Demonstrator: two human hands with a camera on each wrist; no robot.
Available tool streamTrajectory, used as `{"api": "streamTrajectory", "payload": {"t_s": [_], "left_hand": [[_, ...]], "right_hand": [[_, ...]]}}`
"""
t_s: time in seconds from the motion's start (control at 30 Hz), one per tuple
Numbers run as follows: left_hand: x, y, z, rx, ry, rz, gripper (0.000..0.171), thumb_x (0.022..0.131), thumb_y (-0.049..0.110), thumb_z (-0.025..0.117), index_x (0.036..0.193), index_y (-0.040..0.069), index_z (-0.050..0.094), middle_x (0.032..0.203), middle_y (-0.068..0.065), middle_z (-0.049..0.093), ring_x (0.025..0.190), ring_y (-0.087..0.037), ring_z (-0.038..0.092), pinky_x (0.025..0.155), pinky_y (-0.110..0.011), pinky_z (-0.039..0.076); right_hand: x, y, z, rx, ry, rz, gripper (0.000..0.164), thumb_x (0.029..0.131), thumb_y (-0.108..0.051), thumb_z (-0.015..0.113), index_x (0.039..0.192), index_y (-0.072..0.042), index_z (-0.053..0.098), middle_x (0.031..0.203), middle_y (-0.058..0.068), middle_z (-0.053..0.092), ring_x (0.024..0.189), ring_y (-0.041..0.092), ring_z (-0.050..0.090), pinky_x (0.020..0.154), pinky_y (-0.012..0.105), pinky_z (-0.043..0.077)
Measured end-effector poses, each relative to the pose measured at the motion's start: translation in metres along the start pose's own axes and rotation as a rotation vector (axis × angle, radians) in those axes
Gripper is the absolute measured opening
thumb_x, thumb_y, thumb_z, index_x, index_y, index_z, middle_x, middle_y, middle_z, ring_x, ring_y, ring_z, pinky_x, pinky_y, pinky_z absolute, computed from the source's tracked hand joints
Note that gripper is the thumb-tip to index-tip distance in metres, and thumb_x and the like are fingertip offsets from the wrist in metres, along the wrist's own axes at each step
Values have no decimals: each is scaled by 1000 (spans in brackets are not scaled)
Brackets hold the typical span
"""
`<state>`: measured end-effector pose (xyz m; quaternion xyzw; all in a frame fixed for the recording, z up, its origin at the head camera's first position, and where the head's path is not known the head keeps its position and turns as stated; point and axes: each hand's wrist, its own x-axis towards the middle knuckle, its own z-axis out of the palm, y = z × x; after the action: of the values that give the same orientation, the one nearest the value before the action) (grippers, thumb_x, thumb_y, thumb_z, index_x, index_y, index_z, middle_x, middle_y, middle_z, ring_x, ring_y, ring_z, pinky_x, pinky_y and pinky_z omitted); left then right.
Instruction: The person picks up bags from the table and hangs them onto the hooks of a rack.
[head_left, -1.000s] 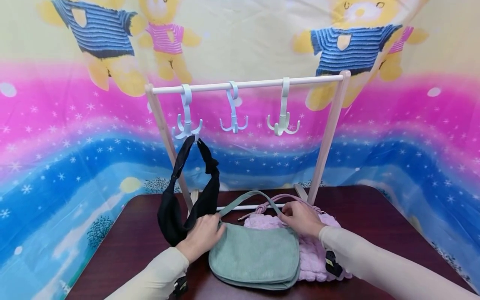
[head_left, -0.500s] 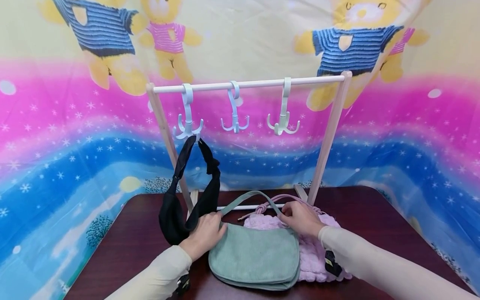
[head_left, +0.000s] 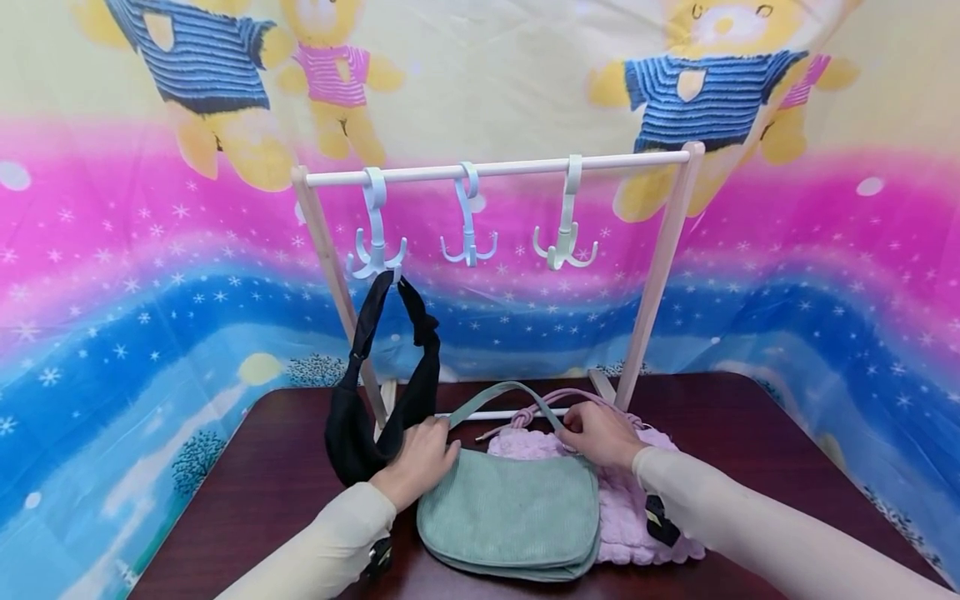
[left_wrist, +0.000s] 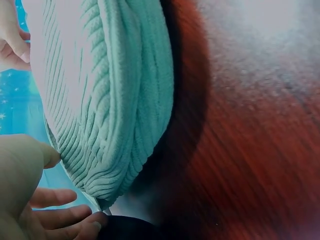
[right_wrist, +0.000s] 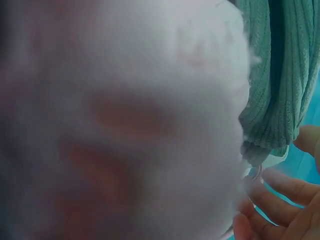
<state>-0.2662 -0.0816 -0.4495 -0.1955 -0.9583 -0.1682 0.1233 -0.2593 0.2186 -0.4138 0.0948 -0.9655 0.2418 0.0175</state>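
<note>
A pale green corduroy handbag (head_left: 510,512) lies on the table, its strap (head_left: 502,390) arching up behind it. My left hand (head_left: 420,458) is at the bag's upper left corner; in the left wrist view its thumb (left_wrist: 50,156) touches the ribbed fabric, with the other fingers loosely bent and apart from it. At the upper right corner my right hand (head_left: 603,433) pinches the bag by the strap's base. A black bag (head_left: 352,433) hangs by its strap from the left hook, just beside my left hand. A pink puffy bag (head_left: 630,517) lies partly under the green one.
A wooden rack (head_left: 652,275) with a white rail (head_left: 517,168) stands at the back. Three hooks hang there: a left pale blue hook (head_left: 377,242), a middle blue hook (head_left: 468,225) and a greenish right hook (head_left: 566,225). The dark table (head_left: 247,475) lies beneath.
My left hand has shifted slightly right and up along the green handbag's corner. The black bag's lower left part has swung a little right. The green handbag and right hand stay nearly still.
</note>
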Motion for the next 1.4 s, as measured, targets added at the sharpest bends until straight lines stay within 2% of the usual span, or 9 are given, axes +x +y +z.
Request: {"api": "streamTrajectory", "payload": {"t_s": [0.17,0.43,0.73,1.1,1.4], "left_hand": [[5,0,-1,5,-27,-14,24,99,24,65,106,1,67,84,-9,63,58,-18,54,54,-30,42],[10,-2,3,44,-8,-30,20,99,23,64,95,4,63,73,-6,57,57,-20,56,55,-33,44],[13,-2,5,66,-3,-46,19,99,21,64,90,5,60,68,-7,57,53,-19,53,52,-32,42],[16,-4,6,87,-31,-68,24,100,24,63,84,6,60,63,-5,53,50,-17,49,51,-31,40],[13,-3,7,73,-26,-65,25,100,23,63,81,7,59,62,-4,51,48,-14,45,49,-28,37]], "right_hand": [[3,1,2,-11,-15,-2,15,88,-19,76,98,-8,75,78,-2,70,69,9,60,66,31,48],[6,3,5,-22,-36,11,26,85,-16,79,107,-3,74,89,3,75,83,14,69,79,41,57],[9,2,5,-48,-41,12,28,84,-16,80,108,-4,73,89,4,75,83,15,69,77,41,57],[12,3,5,-61,-58,8,30,83,-17,81,109,-4,74,89,3,75,83,16,70,78,43,57],[12,3,4,-53,-78,20,32,83,-16,81,111,-3,73,91,4,76,86,17,71,79,43,57]]}}
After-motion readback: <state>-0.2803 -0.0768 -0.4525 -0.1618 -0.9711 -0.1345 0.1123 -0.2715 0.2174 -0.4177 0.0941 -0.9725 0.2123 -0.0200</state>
